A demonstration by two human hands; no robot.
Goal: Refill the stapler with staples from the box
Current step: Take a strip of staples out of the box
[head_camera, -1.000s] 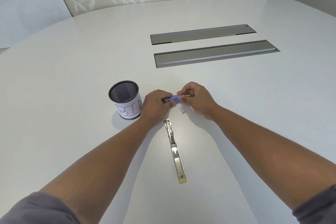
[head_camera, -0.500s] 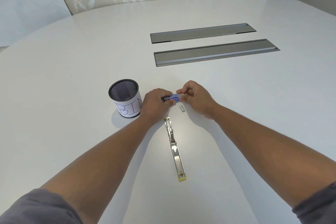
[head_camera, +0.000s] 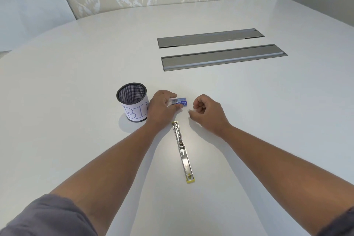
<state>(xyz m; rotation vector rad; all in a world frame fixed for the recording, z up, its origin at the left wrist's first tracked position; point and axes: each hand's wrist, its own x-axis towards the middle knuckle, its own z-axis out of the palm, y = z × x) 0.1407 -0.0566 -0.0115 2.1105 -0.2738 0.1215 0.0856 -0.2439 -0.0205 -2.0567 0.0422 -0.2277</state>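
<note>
A small blue staple box (head_camera: 181, 101) lies on the white table (head_camera: 76, 82), its left end open. My left hand (head_camera: 161, 106) grips that end between thumb and fingers. My right hand (head_camera: 207, 110) hovers just right of the box with its fingers curled in, and nothing shows inside them. A short staple strip (head_camera: 188, 110) lies on the table at its fingertips. The metal stapler (head_camera: 182, 151) lies opened out flat between my forearms. Its yellow end points toward me.
A black mesh cup (head_camera: 132, 96) with a paper label reading BIN stands just left of my left hand. Two long grey metal cable covers (head_camera: 224, 56) are set into the table further back. A patterned wall panel rises behind the table's far edge.
My right hand has let go of the staple box and pulled back to the right. The left hand has lowered the box onto the table. The staple strip and the stapler have not moved.
</note>
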